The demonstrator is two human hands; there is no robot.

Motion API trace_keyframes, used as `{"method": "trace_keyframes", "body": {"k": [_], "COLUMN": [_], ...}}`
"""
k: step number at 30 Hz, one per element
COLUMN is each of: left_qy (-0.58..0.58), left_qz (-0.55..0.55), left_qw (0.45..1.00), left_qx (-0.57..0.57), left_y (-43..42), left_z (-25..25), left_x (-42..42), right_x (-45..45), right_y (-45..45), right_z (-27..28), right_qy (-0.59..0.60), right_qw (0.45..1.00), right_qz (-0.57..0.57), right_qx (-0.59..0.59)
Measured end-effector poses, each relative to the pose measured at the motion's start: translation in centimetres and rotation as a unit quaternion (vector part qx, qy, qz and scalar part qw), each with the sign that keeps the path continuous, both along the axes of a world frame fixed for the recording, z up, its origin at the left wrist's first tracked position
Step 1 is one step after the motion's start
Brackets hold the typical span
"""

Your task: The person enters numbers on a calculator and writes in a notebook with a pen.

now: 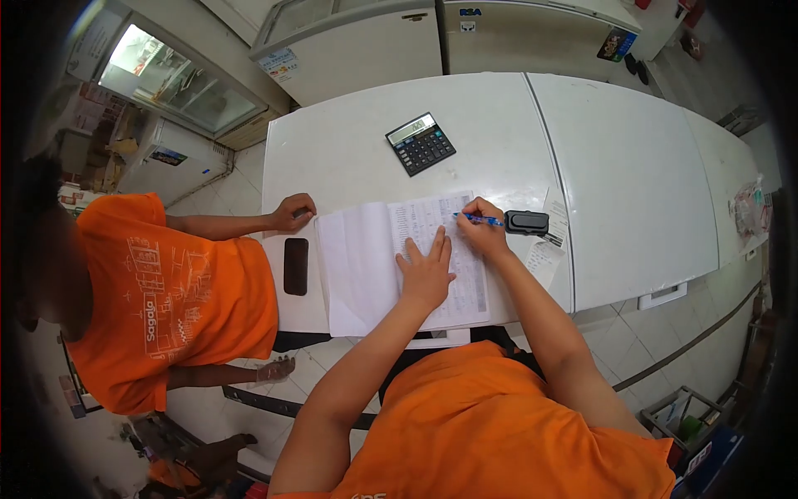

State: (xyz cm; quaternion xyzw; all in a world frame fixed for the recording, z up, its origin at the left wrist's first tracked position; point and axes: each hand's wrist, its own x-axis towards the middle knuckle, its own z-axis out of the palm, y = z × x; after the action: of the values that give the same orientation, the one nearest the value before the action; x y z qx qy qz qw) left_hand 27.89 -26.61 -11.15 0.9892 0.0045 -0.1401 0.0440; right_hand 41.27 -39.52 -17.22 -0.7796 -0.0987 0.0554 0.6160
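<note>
My right hand (484, 232) is closed around a blue pen (490, 221), its tip near the upper right of the written page. Flat on that page rests my left hand (428, 270), fingers spread. The open ledger book (356, 258) lies before me, its left page white and its right page filled with rows of writing. Just right of my pen hand sits a small black case-like object (526, 222). Beyond the book is a black calculator (421, 145) with its display lit by the room.
A co-worker in an orange shirt (179, 291) stands at the left, one hand (293, 212) on the white table (332, 150). A black phone (296, 266) lies beside the book. Paper receipts (544, 258) lie at the right. Chest freezers (357, 58) stand behind the table.
</note>
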Motion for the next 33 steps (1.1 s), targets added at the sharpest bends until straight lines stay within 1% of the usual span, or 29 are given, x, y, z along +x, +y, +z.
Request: {"method": "trace_keyframes", "body": {"k": [3, 6, 8, 10, 13, 16, 19, 22, 25, 33], "left_qy": [0.011, 0.006, -0.012, 0.001, -0.009, -0.007, -0.007, -0.002, -0.017, -0.028], "left_qz": [0.003, 0.002, -0.001, 0.006, 0.002, 0.008, 0.017, 0.015, 0.017, 0.017], "left_qw": [1.000, 1.000, 1.000, 1.000, 1.000, 1.000, 1.000, 1.000, 1.000, 0.999], "left_qx": [-0.008, -0.009, -0.006, -0.012, -0.008, -0.017, -0.023, -0.019, -0.020, -0.023], "left_y": [0.1, 0.1, 0.1, 0.0, 0.1, 0.0, 0.0, -0.2, 0.0, 0.0], "left_z": [0.3, 0.2, -0.3, -0.1, -0.3, -0.2, -0.2, -0.4, -0.4, -0.6], "left_x": [0.3, 0.0, -0.1, 0.0, -0.1, -0.1, -0.1, -0.1, -0.1, -0.5], "right_x": [-0.4, -1.3, -1.4, -1.4, -1.2, -1.7, -1.5, -1.0, -1.0, -0.9], "right_y": [0.4, 0.6, 0.6, 0.6, 0.5, 0.8, 1.3, 1.6, 1.6, 1.4], "right_z": [0.5, 0.6, 0.3, 0.0, 0.0, 0.6, 1.1, 1.3, 0.9, 0.7], "right_qy": [-0.023, -0.021, -0.048, -0.065, -0.099, -0.041, -0.085, -0.053, -0.012, -0.041], "right_qw": [0.999, 0.998, 0.997, 0.995, 0.993, 0.999, 0.995, 0.994, 0.994, 0.993], "right_qz": [0.016, 0.061, 0.060, 0.068, 0.069, -0.005, 0.037, 0.099, 0.102, 0.110], "right_qx": [0.019, 0.003, 0.008, 0.013, -0.013, 0.007, 0.034, 0.010, 0.033, 0.016]}}
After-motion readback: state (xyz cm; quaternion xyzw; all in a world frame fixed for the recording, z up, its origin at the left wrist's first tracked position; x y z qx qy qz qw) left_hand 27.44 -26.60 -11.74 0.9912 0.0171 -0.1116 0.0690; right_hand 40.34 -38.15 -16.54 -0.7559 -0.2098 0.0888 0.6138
